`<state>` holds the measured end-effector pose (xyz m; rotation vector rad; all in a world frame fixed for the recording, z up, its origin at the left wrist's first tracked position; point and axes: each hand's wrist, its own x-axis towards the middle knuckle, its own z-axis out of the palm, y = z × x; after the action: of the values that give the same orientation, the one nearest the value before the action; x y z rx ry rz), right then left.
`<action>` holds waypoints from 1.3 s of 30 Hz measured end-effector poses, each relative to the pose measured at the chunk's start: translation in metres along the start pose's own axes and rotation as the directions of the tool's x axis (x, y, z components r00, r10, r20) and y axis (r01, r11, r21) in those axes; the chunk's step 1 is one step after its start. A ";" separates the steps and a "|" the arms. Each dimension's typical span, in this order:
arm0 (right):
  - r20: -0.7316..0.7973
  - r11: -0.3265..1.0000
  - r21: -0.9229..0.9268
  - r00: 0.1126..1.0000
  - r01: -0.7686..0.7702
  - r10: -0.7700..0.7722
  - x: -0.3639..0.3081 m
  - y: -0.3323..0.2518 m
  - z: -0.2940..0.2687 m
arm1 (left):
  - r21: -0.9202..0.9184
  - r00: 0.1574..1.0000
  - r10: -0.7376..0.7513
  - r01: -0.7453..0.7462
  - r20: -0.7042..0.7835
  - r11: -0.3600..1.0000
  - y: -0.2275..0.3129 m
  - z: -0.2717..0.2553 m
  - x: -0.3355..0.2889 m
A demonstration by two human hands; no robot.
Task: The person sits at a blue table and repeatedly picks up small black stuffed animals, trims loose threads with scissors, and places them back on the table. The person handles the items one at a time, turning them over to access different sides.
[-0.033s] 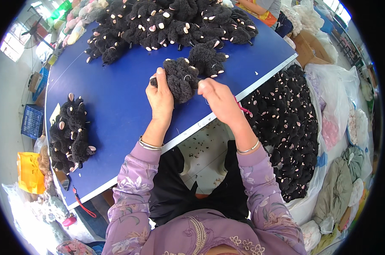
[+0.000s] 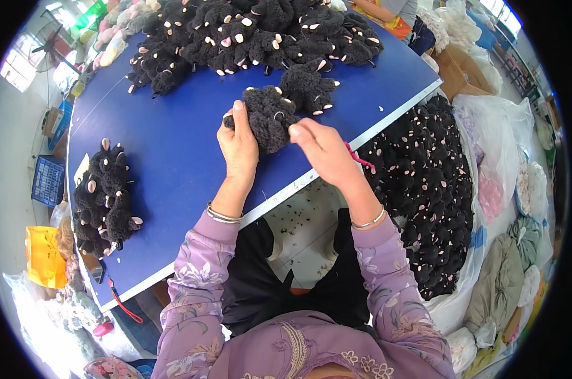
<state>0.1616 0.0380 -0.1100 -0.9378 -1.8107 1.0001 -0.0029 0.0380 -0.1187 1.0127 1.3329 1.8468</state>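
Head view. Blue table (image 2: 191, 189) with pale edging, set at a slant. Large pile of black plush toys (image 2: 235, 38) on far side, smaller cluster (image 2: 106, 202) near left edge, single black toy (image 2: 308, 88) just beyond the hands. Red strap (image 2: 125, 306) hanging over near-left corner. Below, tiled floor (image 2: 304, 237) flecked with dark scraps. Standing fan (image 2: 49, 52) at upper left; at upper right, arm of a co-worker (image 2: 377, 11) by the table's far edge.

Left hand (image 2: 240, 142) wrapped round a black plush toy (image 2: 268, 120), thumb up along its side; toy held over the table, near its front edge, small white loop showing on top. Right hand (image 2: 324, 148) half curled, thumb and forefinger drawn together at the toy's right edge; cannot tell whether pinching fur or something finer.

To the right, big white liner (image 2: 447, 309) heaped with black toys dotted pink. Beyond it, clear plastic bag (image 2: 501, 126) with something pink low inside; below that, grey-green sack (image 2: 498, 278), contents hidden. At far left, blue crate (image 2: 47, 180), above an orange-yellow bag (image 2: 44, 256).
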 end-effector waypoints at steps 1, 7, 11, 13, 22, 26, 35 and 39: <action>0.029 1.000 0.005 1.000 -0.009 0.009 -0.001 -0.004 0.002 | 0.001 1.000 0.010 -0.010 0.018 1.000 0.001 0.000 -0.002; 0.055 0.995 -0.093 0.998 -0.035 0.041 0.000 -0.011 0.000 | 0.080 0.993 0.099 -0.104 0.060 0.991 0.002 0.000 -0.006; 0.068 0.988 -0.144 0.996 -0.055 0.065 0.000 -0.008 -0.001 | 0.125 0.987 0.146 -0.153 0.063 0.980 0.001 0.001 -0.007; 0.065 0.989 -0.143 0.996 -0.047 0.057 0.000 -0.008 -0.001 | 0.144 0.982 0.177 -0.185 0.069 0.972 0.002 0.002 -0.008; -0.047 0.993 0.114 0.999 -0.012 0.018 -0.001 -0.002 0.001 | 0.219 0.973 0.209 -0.226 0.098 0.949 0.005 0.002 -0.010; -0.174 0.780 0.626 0.976 0.005 0.134 0.002 -0.011 -0.013 | 0.084 0.993 0.076 -0.084 0.091 0.993 0.002 0.003 -0.007; -0.233 0.998 0.036 0.972 0.046 -0.036 0.002 -0.004 0.002 | 0.099 0.985 0.013 -0.031 0.171 0.995 -0.001 0.004 -0.008; 0.539 0.818 0.561 0.805 -0.125 -0.247 -0.010 -0.023 -0.055 | -0.035 0.976 -0.172 0.178 0.130 0.983 -0.005 -0.002 0.001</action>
<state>0.2109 0.0345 -0.0748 -0.1683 -1.8099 1.8180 -0.0050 0.0390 -0.1240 0.9406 1.2562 1.6474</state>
